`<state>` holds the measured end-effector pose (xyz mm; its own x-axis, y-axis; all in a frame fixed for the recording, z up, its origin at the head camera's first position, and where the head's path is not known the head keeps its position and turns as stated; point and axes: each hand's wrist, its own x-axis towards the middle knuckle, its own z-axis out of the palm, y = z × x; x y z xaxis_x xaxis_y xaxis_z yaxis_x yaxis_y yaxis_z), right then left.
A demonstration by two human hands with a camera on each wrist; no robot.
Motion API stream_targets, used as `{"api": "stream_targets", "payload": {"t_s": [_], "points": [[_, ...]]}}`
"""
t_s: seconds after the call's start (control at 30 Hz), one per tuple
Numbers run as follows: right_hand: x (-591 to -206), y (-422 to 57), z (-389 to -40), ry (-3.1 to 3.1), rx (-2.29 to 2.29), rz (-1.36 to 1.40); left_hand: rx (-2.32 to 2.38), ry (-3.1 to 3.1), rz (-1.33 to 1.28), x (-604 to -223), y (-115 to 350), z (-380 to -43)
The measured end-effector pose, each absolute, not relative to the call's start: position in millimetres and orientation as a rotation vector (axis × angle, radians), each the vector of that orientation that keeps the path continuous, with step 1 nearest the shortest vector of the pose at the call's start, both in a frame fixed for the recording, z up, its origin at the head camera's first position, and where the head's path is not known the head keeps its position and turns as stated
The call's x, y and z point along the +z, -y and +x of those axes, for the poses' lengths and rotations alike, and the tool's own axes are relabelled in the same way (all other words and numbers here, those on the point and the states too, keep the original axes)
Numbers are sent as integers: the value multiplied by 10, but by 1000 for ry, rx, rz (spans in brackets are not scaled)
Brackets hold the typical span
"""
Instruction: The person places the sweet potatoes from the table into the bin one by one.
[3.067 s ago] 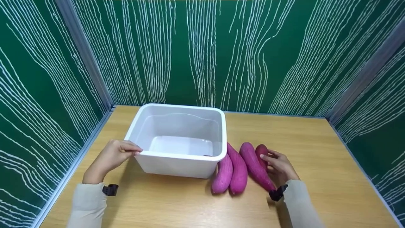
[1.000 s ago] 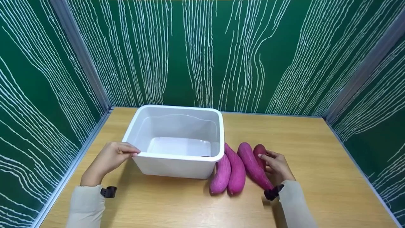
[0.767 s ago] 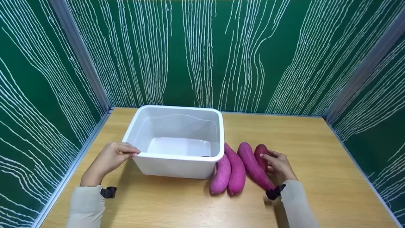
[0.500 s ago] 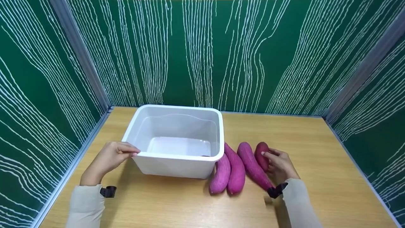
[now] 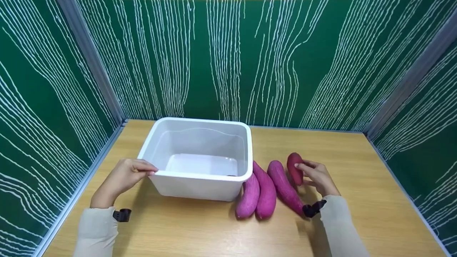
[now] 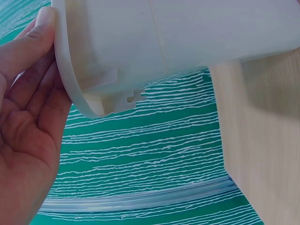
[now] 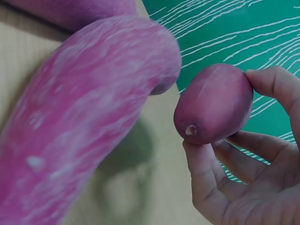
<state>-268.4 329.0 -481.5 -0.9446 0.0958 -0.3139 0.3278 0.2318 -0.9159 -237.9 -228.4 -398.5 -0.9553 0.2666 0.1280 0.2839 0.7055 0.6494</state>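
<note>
Red vegetable (image 5: 294, 167) is pinched between the thumb and fingers of your right hand (image 5: 319, 177), right of centre in the head frame. It lies to the left of your palm, its long axis running nearly up and down the frame, with the upper end leaning slightly left. In the right wrist frame its stubbed end faces the camera, so its length is foreshortened there; it seems to be raised off the table (image 5: 375, 185), though the gap underneath is hard to judge.

Your right hand is plainly the nearer. Your left hand (image 5: 123, 178) is well apart, at lower left, pinching the rim of the white bin (image 5: 200, 187) at its near left corner. The bin sits left of centre, so it lies leftward across the frame from the red vegetable. Between them lie three pink vegetables: the rightmost (image 5: 285, 184) just beside your right hand, the middle one (image 5: 267, 196) and the leftmost (image 5: 249, 198) by the bin's near right corner.
</note>
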Motion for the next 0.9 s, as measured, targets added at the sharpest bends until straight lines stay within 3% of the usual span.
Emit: {"api": "stream_targets", "payload": {"t_s": [0.9], "points": [[-4200,-2952,-2866,-2290,-1824,226,-1087,2861,-502,-3996,2291,-2382]]}}
